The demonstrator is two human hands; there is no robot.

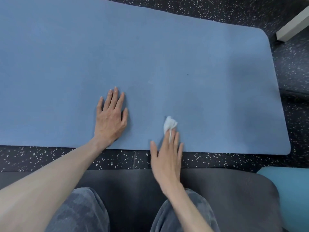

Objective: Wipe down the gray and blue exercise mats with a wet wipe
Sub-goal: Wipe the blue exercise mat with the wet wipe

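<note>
The blue exercise mat [150,56] lies across the speckled floor in front of me. I kneel on the gray exercise mat [217,185], which runs along the bottom of the view. My left hand [110,118] rests flat on the blue mat near its front edge, fingers spread. My right hand [167,158] reaches over the same edge with straight fingers, its fingertips pressing a crumpled white wet wipe [169,124] onto the blue mat. The right hand is blurred.
Dark speckled rubber floor [66,158] shows in a strip between the two mats and around the blue mat's right end. A teal rolled object [292,190] sits at the right edge. A white bar [292,25] lies at the top right.
</note>
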